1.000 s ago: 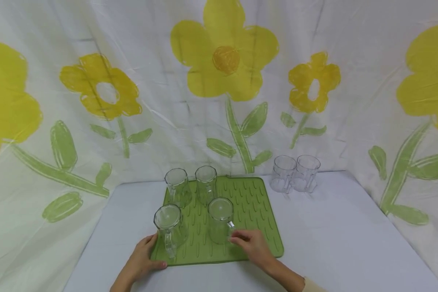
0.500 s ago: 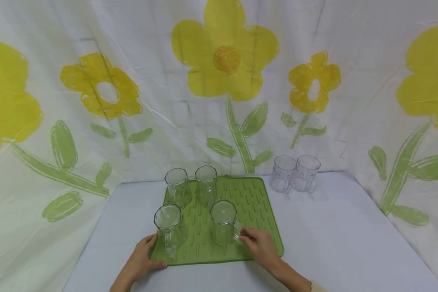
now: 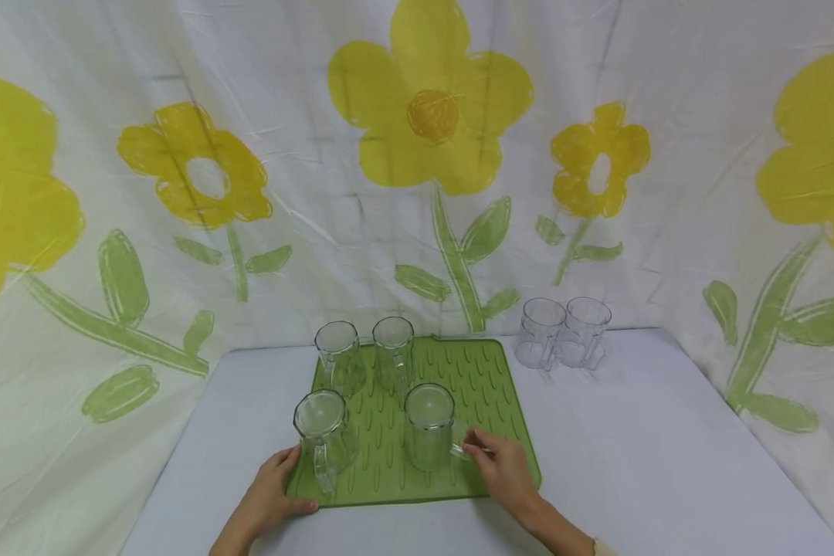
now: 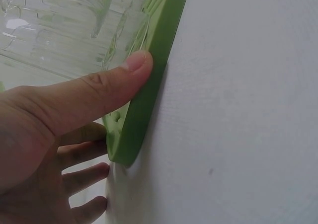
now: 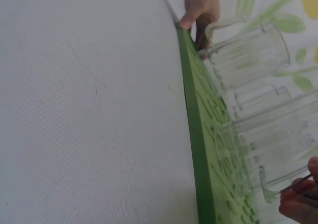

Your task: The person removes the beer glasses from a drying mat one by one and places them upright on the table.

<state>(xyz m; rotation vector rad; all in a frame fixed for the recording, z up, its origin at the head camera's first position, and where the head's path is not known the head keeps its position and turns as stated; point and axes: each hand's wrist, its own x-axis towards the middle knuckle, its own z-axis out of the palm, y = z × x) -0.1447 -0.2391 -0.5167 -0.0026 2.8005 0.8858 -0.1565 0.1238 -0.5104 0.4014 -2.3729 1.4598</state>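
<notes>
**Two hands at the near edge of the green mat**

The right hand (image 3: 503, 471) pinches the handle of the near-right clear mug (image 3: 429, 426) between curled fingertips (image 5: 293, 204); the right wrist view shows those tips closed on the handle's loop, which the head view only hints at. The mug stands upside down on the green drying mat (image 3: 486, 386). The left hand (image 3: 271, 498) holds the mat's near-left corner: the left wrist view shows the thumb (image 4: 99, 92) pressed on top of the rim and the other fingers tucked beneath, a detail lost from above. Just beside it stands the near-left mug (image 3: 323, 436). Two more mugs (image 3: 364, 355) sit at the mat's far edge. Off the mat, on the white table (image 3: 667, 463), a pair of mugs (image 3: 563, 332) stands touching, near the flowered backdrop (image 3: 431, 116).
</notes>
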